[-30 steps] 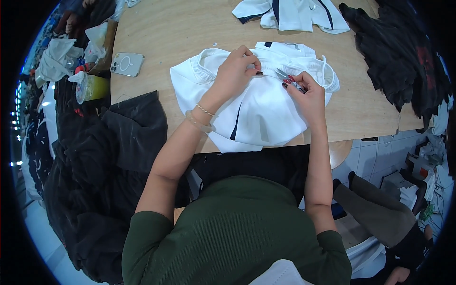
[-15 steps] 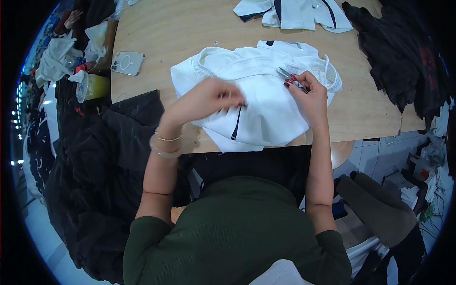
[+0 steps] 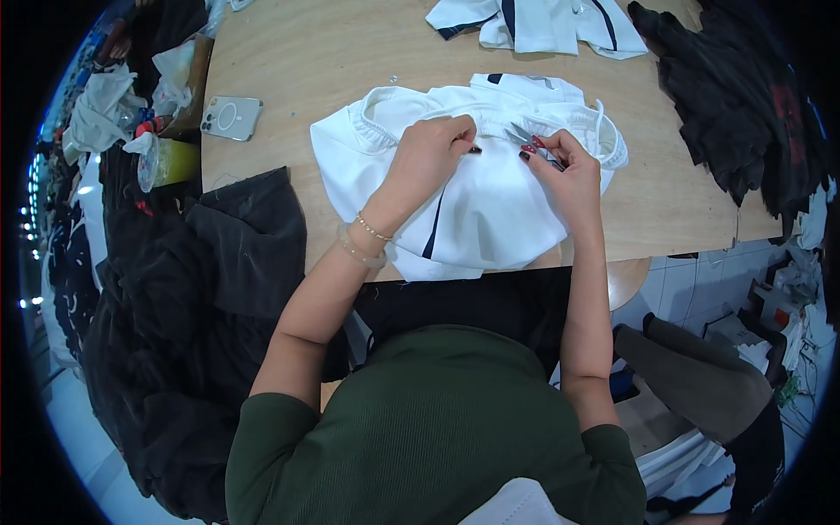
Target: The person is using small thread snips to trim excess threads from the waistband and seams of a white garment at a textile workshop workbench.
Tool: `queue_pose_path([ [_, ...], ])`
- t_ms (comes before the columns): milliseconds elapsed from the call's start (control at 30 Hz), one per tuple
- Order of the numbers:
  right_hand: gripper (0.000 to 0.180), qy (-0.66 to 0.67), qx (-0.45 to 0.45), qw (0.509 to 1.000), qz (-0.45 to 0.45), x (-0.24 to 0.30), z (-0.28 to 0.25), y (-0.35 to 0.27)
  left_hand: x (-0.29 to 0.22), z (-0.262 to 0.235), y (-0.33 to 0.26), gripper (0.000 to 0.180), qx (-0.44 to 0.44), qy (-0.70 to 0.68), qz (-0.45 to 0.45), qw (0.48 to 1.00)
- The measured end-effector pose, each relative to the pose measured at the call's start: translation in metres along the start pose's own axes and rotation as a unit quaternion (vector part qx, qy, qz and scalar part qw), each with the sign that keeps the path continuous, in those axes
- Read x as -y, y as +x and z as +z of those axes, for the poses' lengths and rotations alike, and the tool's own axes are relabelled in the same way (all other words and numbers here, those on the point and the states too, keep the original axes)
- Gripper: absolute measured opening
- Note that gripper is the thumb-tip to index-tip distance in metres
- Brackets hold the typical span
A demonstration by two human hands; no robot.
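The right hand (image 3: 577, 175) held small snips (image 3: 525, 136), blades pointing far-left, probably for readiness. The left hand (image 3: 430, 156) was narrow; whether it pinched cloth, I could not tell. The white garment (image 3: 503, 206) lay beneath, at the table's (image 3: 341, 57) near edge, seemingly for easy reach.

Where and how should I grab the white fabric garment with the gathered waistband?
Probably best to pinch the white fabric garment by the left end of its gathered waistband, coming from the left: the puckered edge lies exposed there, away from the small pointed metal snips in the right hand.
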State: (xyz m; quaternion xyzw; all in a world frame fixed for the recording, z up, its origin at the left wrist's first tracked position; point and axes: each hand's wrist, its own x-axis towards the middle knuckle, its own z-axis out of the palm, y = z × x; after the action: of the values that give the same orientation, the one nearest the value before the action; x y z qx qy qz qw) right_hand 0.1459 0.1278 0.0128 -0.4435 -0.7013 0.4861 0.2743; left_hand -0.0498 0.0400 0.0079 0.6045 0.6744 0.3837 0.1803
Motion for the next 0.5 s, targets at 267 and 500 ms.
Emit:
queue_pose_path([
  [267,0.018,-0.001,0.005,1.0,-0.004,0.0,-0.002,0.0,-0.017,-0.047,-0.017,0.011,0.222,0.066,-0.16,0.959],
  [500,0.018,0.017,0.0,1.0,-0.017,-0.003,0.0,0.001,-0.022,-0.01,0.007,0.037,-0.031,0.107,-0.021,0.994],
])
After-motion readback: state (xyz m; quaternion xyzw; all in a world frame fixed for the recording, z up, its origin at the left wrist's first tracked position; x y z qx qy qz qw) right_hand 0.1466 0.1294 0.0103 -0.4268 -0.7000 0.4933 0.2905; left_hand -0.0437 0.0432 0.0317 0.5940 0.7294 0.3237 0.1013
